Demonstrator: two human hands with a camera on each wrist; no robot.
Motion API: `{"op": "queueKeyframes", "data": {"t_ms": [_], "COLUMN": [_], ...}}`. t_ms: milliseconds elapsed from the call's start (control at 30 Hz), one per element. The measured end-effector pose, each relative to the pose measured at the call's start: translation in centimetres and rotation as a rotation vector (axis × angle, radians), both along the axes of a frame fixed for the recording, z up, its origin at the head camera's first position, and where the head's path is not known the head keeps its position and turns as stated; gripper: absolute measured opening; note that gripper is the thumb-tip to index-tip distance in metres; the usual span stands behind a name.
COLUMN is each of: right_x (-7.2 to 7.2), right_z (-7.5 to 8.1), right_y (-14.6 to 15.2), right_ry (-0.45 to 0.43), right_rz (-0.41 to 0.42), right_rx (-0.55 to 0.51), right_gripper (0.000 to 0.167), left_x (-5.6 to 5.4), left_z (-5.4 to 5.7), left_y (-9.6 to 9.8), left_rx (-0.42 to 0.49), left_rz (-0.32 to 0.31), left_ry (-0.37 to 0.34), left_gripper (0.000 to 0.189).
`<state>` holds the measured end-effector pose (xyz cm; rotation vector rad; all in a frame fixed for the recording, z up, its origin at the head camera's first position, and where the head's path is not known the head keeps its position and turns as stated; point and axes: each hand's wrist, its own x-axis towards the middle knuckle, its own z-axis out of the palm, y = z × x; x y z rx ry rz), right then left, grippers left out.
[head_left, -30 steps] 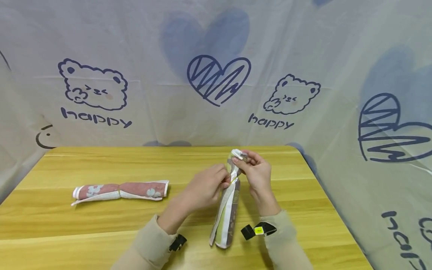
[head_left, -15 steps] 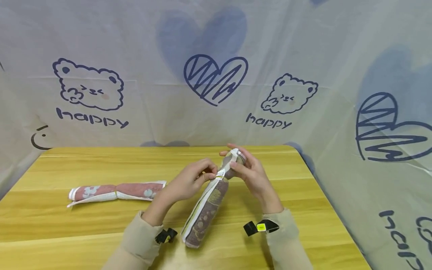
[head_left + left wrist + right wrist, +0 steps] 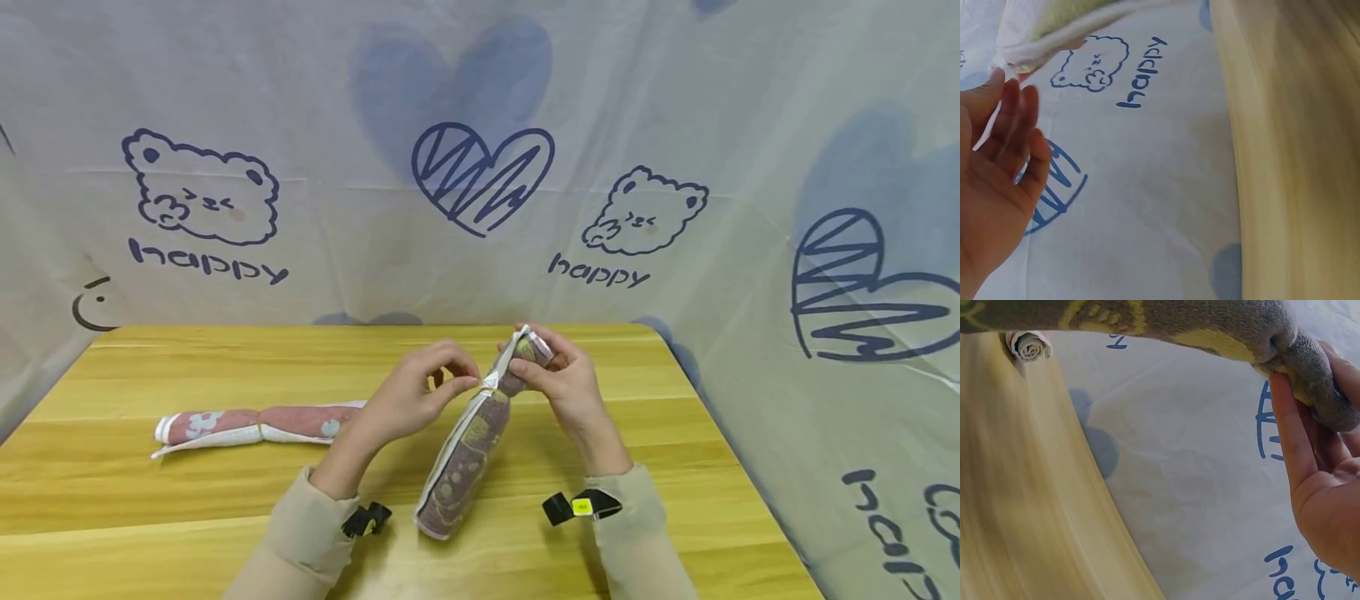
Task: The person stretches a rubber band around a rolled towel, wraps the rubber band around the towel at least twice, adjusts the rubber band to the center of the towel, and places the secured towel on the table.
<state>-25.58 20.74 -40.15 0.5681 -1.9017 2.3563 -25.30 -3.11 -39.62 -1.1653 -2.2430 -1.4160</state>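
Observation:
A brown-purple rolled towel [image 3: 468, 454] with yellow patterns slants upright above the table, cinched near its upper end by a thin yellow band [image 3: 489, 391]. My right hand [image 3: 566, 383] grips the short upper part, thumb in front and fingers behind. At the cinched waist, beside a white tag, my left hand [image 3: 423, 387] pinches with thumb and forefinger; whether it has the band, tag or cloth edge cannot be told. In the left wrist view the left hand [image 3: 1007, 156] meets the towel's pale edge. The right wrist view shows the right hand [image 3: 1329, 481] around the towel's end.
A pink rolled towel [image 3: 292, 421] with pale flowers, tied at its middle, lies on the left of the wooden table [image 3: 675, 517], partly behind the left forearm. A printed cloth sheet [image 3: 337, 100] hangs behind and to the right.
The brown-purple towel's lower end has swung left and it has turned to show more of its patterned side. The left hand moved left with the waist; the right hand still holds the top.

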Motion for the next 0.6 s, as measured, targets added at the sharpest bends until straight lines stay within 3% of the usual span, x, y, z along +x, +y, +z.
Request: {"op": "queueKeyframes", "data": {"t_ms": [167, 300, 467, 600], "right_x": [0.1, 0.3, 0.6, 0.8], "right_z": [0.2, 0.4, 0.7, 0.8], "right_y": [-0.2, -0.5, -1.3, -1.9], "right_ry": [-0.009, -0.008, -0.015, -0.041], "right_rz": [-0.034, -0.064, -0.127, -0.170], "right_rx": [-0.021, -0.040, -0.072, -0.110], "right_gripper": [0.041, 0.040, 0.035, 0.035], "left_x": [-0.1, 0.0, 0.0, 0.1], "left_z": [0.1, 0.0, 0.0, 0.0], "left_y": [0.5, 0.7, 0.8, 0.9], "left_rx": [0.067, 0.059, 0.003, -0.031], "left_rz": [-0.019, 0.022, 0.081, 0.118], "left_ry": [0.222, 0.370, 0.490, 0.517], "left_gripper": [0.013, 0.015, 0.014, 0.012]}}
